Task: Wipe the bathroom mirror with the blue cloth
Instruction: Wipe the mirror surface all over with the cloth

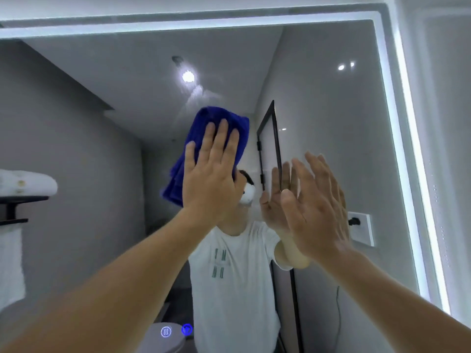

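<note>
Under the flat left hand, the blue cloth sits pinned to the mirror. The fingers are straight, not curled round it, I guess to spread pressure. Beside it the right hand is splayed too, holding nothing, probably just bracing there.

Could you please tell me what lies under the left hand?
The blue cloth lies under the left hand, whose straight fingers press it to the mirror. The glass behind the cloth is covered.
</note>
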Motion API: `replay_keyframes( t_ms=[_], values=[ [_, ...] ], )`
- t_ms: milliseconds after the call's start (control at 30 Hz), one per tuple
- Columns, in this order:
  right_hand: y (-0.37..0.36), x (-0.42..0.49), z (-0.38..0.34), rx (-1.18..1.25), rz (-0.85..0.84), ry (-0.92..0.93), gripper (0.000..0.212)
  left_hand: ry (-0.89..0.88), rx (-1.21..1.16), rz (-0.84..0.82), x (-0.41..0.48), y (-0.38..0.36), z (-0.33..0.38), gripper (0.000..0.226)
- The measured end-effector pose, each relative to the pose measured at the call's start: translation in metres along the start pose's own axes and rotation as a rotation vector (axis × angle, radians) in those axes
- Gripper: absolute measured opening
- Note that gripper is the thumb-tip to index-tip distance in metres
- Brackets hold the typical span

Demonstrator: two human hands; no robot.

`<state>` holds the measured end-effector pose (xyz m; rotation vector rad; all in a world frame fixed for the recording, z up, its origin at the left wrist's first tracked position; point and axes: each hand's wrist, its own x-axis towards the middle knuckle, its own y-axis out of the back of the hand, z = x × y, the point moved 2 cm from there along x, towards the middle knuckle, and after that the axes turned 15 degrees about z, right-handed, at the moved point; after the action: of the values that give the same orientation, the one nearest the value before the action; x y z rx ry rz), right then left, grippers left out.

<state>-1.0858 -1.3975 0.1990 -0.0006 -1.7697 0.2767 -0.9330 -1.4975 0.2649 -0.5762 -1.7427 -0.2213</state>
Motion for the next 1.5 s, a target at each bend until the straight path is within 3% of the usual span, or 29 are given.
replay_keyframes(
  t_ms=[200,600,900,1267,1500],
  values=[
    [0.020,-0.023,0.011,0.022,0.017,-0.056,0.056,-0.105,-0.065,-0.027,-0.096,0.009,0.038,0.069],
    [0.036,-0.088,0.023,0.009,-0.128,-0.200,0.057,0.017,-0.115,-0.029,-0.146,0.021,0.076,0.063],
    [0.044,-0.117,0.020,0.036,-0.185,-0.181,0.056,-0.084,-0.180,-0.102,-0.283,0.043,0.090,0.068],
    [0.053,-0.132,0.032,-0.025,-0.210,-0.187,0.059,-0.435,-0.114,-0.253,-0.353,0.076,0.016,0.072],
    [0.040,-0.138,0.002,0.026,-0.220,-0.195,0.059,-0.497,-0.100,-0.319,-0.357,0.099,-0.034,0.071]
  ],
)
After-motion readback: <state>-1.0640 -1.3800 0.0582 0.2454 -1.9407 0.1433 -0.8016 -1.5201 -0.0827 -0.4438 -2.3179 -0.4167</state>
